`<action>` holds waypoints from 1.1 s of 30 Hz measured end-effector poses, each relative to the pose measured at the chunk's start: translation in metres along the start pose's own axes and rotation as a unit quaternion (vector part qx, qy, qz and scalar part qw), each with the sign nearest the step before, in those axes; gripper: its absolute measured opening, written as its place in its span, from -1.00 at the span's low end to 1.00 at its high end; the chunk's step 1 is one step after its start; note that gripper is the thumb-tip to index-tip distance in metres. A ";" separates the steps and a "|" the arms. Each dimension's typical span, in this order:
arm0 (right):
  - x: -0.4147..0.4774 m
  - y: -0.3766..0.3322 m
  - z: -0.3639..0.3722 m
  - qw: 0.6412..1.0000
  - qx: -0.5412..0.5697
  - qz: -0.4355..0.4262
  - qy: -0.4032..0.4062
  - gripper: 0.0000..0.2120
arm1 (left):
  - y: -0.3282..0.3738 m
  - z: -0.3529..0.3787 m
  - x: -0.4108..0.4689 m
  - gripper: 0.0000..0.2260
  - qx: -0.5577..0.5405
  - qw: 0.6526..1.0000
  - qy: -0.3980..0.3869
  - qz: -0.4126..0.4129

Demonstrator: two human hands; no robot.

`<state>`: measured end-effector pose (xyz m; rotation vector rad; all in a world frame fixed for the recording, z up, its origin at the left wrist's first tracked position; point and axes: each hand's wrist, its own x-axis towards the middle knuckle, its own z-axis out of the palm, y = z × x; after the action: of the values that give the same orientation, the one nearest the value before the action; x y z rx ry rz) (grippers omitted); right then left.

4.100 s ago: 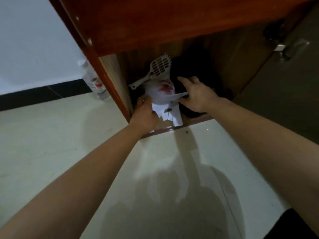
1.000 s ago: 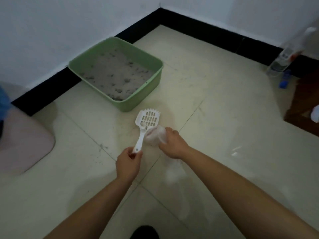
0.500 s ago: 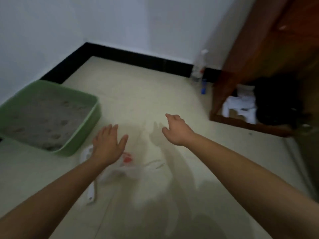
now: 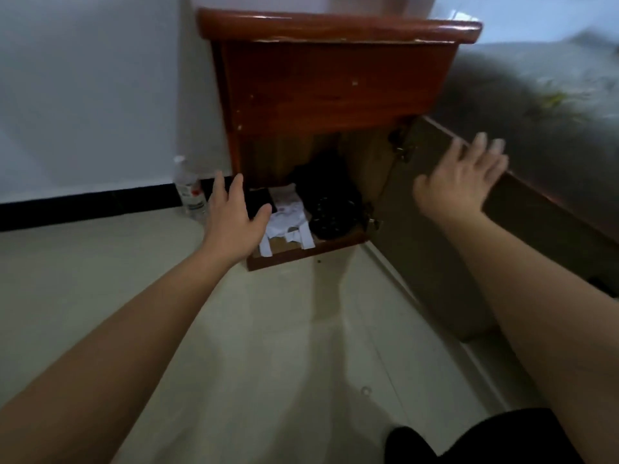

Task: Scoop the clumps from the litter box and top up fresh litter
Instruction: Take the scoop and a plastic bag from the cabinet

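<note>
Before the red-brown wooden cabinet (image 4: 328,85), my left hand (image 4: 234,222) and right hand (image 4: 459,185) hover, fingers (image 4: 237,192) spread; hasty reaching could drag white plastic bags (image 4: 288,219) off its shelf (image 4: 301,254).

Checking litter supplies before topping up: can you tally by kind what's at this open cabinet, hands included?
Reddish-brown wooden cabinet, door open: 1
Clear plastic bottle with white cap, on the floor beside it: 1
Heap of white plastic bags inside: 1
Black bundle inside: 1
Bare hands, open and empty: 2, left hand, right hand
Total: 6
</note>
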<state>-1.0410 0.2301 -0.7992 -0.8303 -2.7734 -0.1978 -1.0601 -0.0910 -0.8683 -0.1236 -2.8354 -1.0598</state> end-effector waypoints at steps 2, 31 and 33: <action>0.009 0.025 0.003 0.997 -0.033 0.070 -0.027 -0.15 | 0.012 0.003 0.015 -0.31 -0.010 1.000 -0.010 0.007; -0.012 -0.120 -0.023 0.864 0.482 0.007 -0.142 -0.49 | 0.019 0.032 -0.025 -0.64 -0.376 0.923 0.008 -0.087; -0.011 -0.127 -0.014 0.869 0.480 -0.010 -0.121 -0.49 | 0.012 0.035 -0.008 -0.70 -0.336 0.936 0.042 -0.096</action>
<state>-1.0998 0.1158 -0.7965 -0.5470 -2.5475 1.2531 -1.0538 -0.0591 -0.8876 0.1437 -2.3198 -1.9794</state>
